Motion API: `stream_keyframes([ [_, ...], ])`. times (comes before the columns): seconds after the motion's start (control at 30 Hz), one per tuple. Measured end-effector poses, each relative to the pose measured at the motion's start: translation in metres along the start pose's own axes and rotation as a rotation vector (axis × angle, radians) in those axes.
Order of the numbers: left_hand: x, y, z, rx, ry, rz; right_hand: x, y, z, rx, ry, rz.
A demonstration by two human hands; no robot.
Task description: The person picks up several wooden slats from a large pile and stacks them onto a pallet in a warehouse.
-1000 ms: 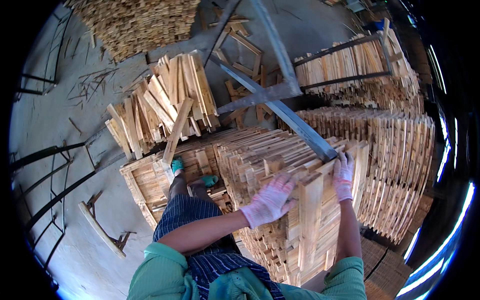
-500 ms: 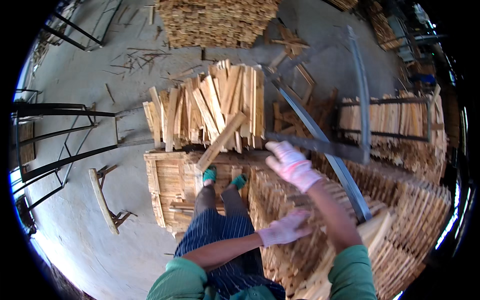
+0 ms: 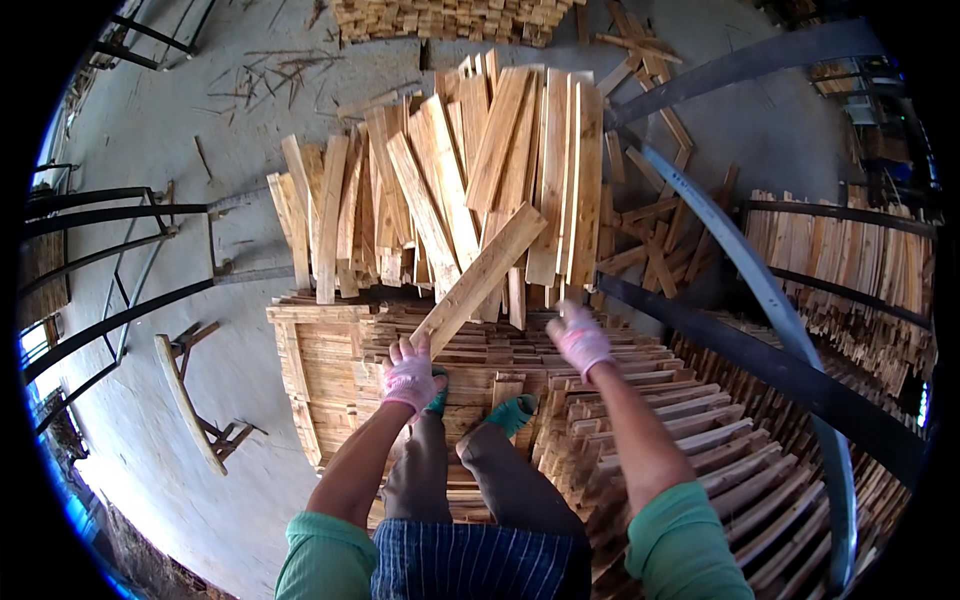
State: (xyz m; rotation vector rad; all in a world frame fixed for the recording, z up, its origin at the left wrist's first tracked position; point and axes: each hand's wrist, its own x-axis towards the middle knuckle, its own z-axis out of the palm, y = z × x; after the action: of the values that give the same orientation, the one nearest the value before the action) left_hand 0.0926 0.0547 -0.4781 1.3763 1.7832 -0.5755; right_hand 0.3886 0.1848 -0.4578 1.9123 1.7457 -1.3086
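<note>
Gap present at centre between left hand (image 3: pixel 409 374) and right hand (image 3: pixel 582 344); slanting plank (image 3: pixel 482 280) obstructs above it; heaped loose boards (image 3: pixel 440 190) block upper centre; dark metal bar (image 3: pixel 760 368) and blue-grey metal bar (image 3: pixel 740 242) cross the right; passage lies leftward, over grey floor (image 3: pixel 240 350), wooden stand (image 3: pixel 180 390) obstructing lower left.

Pink-and-white gloves (image 3: pixel 409 382) cover both hands (image 3: pixel 583 345), worn with green sleeves (image 3: pixel 690 545), a dark blue apron (image 3: pixel 470 562) with pale stripes, grey-brown trousers (image 3: pixel 415 475) and teal-green footwear (image 3: pixel 510 415).
</note>
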Motion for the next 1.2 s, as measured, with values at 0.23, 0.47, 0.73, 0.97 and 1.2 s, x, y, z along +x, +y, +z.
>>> stream_keyframes([
  [0.23,0.099,0.010,0.066,0.038,0.121,-0.081,0.124,0.055,-0.041,-0.111,0.271,0.081],
  [0.47,0.062,-0.020,0.036,-0.528,0.273,0.361,0.195,0.117,-0.045,0.068,0.349,0.146],
  [0.73,0.220,0.068,-0.143,-0.987,-0.005,0.047,0.230,0.122,0.007,0.130,0.210,0.311],
  [0.97,0.312,0.105,-0.116,-0.802,-0.011,-0.025,0.218,0.088,0.004,0.341,0.387,0.341],
  [1.2,0.302,0.117,-0.085,-0.949,-0.113,-0.169,0.216,0.073,0.001,0.483,0.207,0.233],
])
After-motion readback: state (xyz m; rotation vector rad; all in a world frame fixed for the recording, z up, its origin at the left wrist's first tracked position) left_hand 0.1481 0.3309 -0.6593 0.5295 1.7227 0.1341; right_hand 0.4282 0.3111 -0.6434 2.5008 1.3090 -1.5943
